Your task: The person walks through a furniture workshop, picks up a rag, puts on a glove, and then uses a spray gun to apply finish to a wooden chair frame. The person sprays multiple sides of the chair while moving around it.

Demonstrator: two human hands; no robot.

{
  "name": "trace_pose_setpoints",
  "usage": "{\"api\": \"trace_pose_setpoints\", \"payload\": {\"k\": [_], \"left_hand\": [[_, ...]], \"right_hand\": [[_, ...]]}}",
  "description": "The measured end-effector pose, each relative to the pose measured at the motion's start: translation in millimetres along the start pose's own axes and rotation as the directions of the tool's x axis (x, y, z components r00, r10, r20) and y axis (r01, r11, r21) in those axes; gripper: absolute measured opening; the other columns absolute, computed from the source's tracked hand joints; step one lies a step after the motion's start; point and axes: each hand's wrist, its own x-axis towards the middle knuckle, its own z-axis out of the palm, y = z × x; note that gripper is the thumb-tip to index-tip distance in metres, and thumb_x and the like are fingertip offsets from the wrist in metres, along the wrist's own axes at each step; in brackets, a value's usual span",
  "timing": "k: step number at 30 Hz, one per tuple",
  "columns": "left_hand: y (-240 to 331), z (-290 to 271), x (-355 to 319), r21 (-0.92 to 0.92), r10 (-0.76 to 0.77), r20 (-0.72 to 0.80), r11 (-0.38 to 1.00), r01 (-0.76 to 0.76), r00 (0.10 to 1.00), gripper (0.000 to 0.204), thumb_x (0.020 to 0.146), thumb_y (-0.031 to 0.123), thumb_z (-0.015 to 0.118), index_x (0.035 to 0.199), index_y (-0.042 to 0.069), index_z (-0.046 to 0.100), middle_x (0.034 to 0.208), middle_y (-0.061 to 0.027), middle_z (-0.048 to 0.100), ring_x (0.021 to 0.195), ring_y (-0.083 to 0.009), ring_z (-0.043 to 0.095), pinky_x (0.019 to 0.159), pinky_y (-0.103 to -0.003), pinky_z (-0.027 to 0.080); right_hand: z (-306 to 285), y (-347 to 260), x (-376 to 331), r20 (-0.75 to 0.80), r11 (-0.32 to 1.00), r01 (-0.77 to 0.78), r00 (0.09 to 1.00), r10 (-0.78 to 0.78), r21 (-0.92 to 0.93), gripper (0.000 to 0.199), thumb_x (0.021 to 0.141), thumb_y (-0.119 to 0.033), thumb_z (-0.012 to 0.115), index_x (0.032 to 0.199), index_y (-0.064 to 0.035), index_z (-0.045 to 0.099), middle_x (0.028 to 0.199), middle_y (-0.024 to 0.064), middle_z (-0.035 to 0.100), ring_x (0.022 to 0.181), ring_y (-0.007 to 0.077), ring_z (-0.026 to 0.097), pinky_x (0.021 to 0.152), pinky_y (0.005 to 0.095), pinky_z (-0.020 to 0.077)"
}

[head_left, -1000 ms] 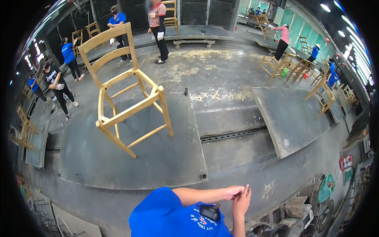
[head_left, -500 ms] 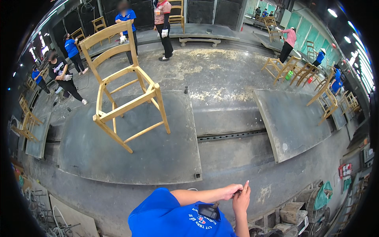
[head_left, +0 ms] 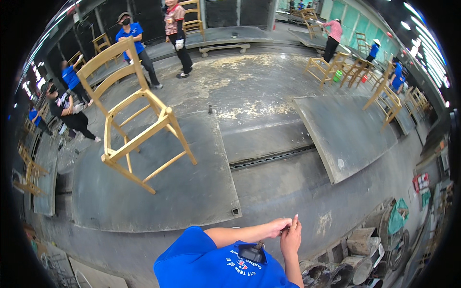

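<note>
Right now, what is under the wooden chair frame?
The wooden chair frame stands on a grey metal platform, its bare surface visible between the legs. What lies beneath the platform is covered.

Pale yellow wooden chair (head_left: 137, 129) on dull grey platform (head_left: 192, 192); bright blue shirt sleeve (head_left: 192, 257); red-and-white striped top (head_left: 174, 13) on a bystander; pink top (head_left: 335, 30) farther back.

Both hands meet at the lower centre of the frame, just right of the middle. The left hand (head_left: 276, 226) comes in from the left on a bare forearm that runs nearly level, fingers curled toward the other hand. The right hand (head_left: 291, 238) rises from the lower edge on an upright forearm, one finger pointing up. Whether they pinch anything is too small to tell.
</note>
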Motion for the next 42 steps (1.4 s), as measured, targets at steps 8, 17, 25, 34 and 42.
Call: {"api": "trace_pose_setpoints", "payload": {"k": [8, 17, 25, 34, 42], "left_hand": [[17.0, 23.1, 20.4, 0.191, -0.071, 0.026, 0.979, 0.065, 0.997, 0.014, 0.085, 0.018, 0.059, 0.088, 0.006, 0.066, 0.087, -0.0057, 0.063, 0.078, -0.0162, 0.057, 0.068, -0.034, 0.047], [-14.2, 116.1, 100.3, 0.579, -0.262, 0.152, 0.805, 0.129, 0.953, 0.031, 0.090, 0.021, 0.054, 0.111, -0.001, 0.065, 0.109, -0.0092, 0.065, 0.100, -0.0200, 0.060, 0.085, -0.040, 0.049], [-54.8, 247.9, 202.2, 0.601, -0.352, 0.145, 0.774, 0.201, 0.925, 0.031, 0.096, 0.023, 0.053, 0.115, -0.001, 0.059, 0.114, -0.0124, 0.064, 0.102, -0.0228, 0.061, 0.086, -0.039, 0.050], [-78.0, 374.7, 311.4, 0.565, -0.585, 0.077, 0.693, 0.448, 0.807, 0.026, 0.096, 0.025, 0.056, 0.115, 0.007, 0.059, 0.111, -0.0091, 0.065, 0.100, -0.0239, 0.062, 0.085, -0.038, 0.051], [-58.6, 441.6, 406.2, 0.505, -0.663, 0.167, 0.693, 0.514, 0.730, 0.025, 0.095, 0.027, 0.057, 0.110, 0.008, 0.063, 0.110, -0.0113, 0.067, 0.097, -0.0248, 0.065, 0.084, -0.039, 0.053]], "right_hand": [[-23.8, 17.1, 5.8, -0.109, 0.983, -0.181, 0.977, 0.182, 0.015, 0.070, 0.083, -0.013, 0.059, 0.148, -0.0159, 0.035, 0.131, 0.0268, 0.050, 0.108, 0.0407, 0.059, 0.091, 0.0464, 0.0501], [-30.6, 143.0, -24.0, -0.268, 0.926, -0.289, 0.897, 0.351, 0.244, 0.068, 0.089, -0.014, 0.055, 0.152, -0.0216, 0.031, 0.137, 0.0251, 0.044, 0.107, 0.0416, 0.059, 0.089, 0.0478, 0.0496], [-123.3, 279.0, -57.6, -0.326, 0.788, -0.442, 0.738, 0.591, 0.429, 0.068, 0.093, -0.022, 0.057, 0.154, -0.0185, 0.025, 0.140, 0.0239, 0.041, 0.117, 0.0426, 0.054, 0.098, 0.0444, 0.0471], [-170.5, 418.5, -104.4, -0.167, 0.349, -0.590, 0.342, 0.925, 0.728, 0.065, 0.094, -0.030, 0.057, 0.151, -0.0112, 0.031, 0.131, 0.0229, 0.051, 0.112, 0.0341, 0.058, 0.096, 0.0385, 0.0461], [-176.5, 521.2, -57.3, -0.134, 0.279, -0.454, 0.326, 0.936, 0.846, 0.055, 0.095, -0.021, 0.058, 0.144, -0.0011, 0.042, 0.133, 0.0246, 0.055, 0.124, 0.0289, 0.054, 0.101, 0.0370, 0.0439]]}}
